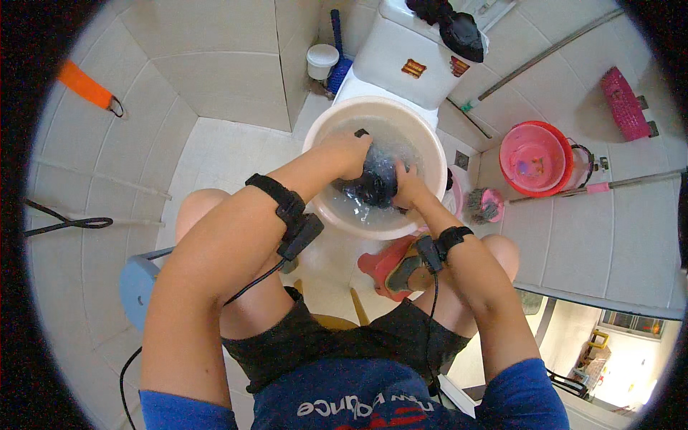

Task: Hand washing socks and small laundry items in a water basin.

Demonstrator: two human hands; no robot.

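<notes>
A large cream basin [322, 208] holds cloudy, sudsy water between my knees. Dark wet cloth [378, 183] lies bunched in the water. My left hand [348, 153] reaches in from the left, its fingers curled down round a dark fold near the thumb and partly hidden by the wrist. On the basin's right side, my right hand [410, 185] grips the same cloth, thumb uppermost and other fingers partly under water. Both forearms wear black straps with small boxes and cables.
Behind the basin stands a white toilet [390, 54] with a black bag [461, 36] on its tank. Pink and red basins [534, 159] hang on the right wall. A scrubbing brush [487, 206] sits right of the basin; a blue stool [137, 290] is at left.
</notes>
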